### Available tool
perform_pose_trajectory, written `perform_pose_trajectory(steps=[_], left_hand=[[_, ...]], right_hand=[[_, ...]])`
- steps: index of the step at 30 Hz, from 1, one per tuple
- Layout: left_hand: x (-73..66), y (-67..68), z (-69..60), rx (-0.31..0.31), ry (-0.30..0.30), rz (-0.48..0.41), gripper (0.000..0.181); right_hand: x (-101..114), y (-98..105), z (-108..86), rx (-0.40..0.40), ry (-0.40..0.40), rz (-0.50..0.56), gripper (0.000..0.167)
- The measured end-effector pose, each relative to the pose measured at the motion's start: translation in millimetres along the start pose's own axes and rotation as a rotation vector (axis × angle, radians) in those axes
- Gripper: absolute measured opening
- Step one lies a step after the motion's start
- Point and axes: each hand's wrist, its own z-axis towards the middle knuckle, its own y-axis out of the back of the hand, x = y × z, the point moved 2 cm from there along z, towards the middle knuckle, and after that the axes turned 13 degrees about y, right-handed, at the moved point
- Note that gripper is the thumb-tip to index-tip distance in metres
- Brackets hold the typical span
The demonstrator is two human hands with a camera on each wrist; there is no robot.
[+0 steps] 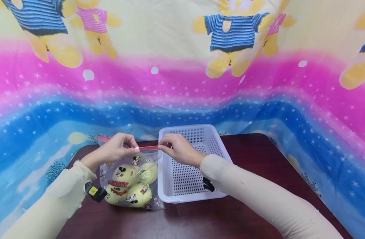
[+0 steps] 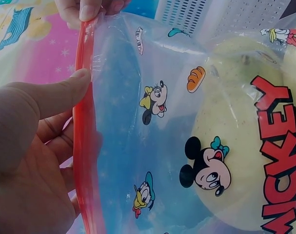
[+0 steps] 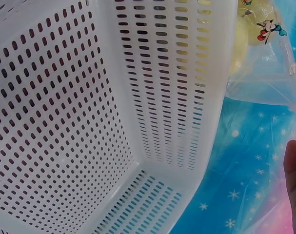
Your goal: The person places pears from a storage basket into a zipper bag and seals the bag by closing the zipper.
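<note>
A clear zip bag (image 1: 153, 202) printed with cartoon figures and red "MICKEY" lettering stands on the table, left of a basket. Inside it are several round, pale yellow-green fruits (image 1: 139, 195); their exact kind is unclear. Along the bag's top runs a red zip strip (image 2: 84, 122). My left hand (image 1: 116, 147) pinches this strip, its thumb lying over the red edge in the left wrist view. At the strip's right end, my right hand (image 1: 178, 148) pinches it between thumb and fingers. Only a sliver of the right hand shows in the right wrist view.
A white perforated plastic basket (image 1: 222, 149) stands right against the bag, beneath my right forearm; no contents show in it. The dark reddish-brown table (image 1: 251, 156) is backed by a patterned cloth (image 1: 176, 86) with bears and snowflakes.
</note>
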Motion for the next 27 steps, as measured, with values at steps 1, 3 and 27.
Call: perform_pose_trajectory(steps=[1,3,27], left_hand=[[0.6,0.3,0.5,0.0,0.0,0.001,0.009],[1.6,0.6,1.2,-0.004,-0.004,0.009,0.008],[13.2,2.8,1.3,-0.02,0.025,0.031,0.007]], right_hand=[[0,0,0.0,0.002,-0.001,-0.003,0.012],[-1,0,-0.1,0.002,0.0,-0.007,0.012],[-4,-1,-6.0,-0.011,0.014,0.016,0.013]])
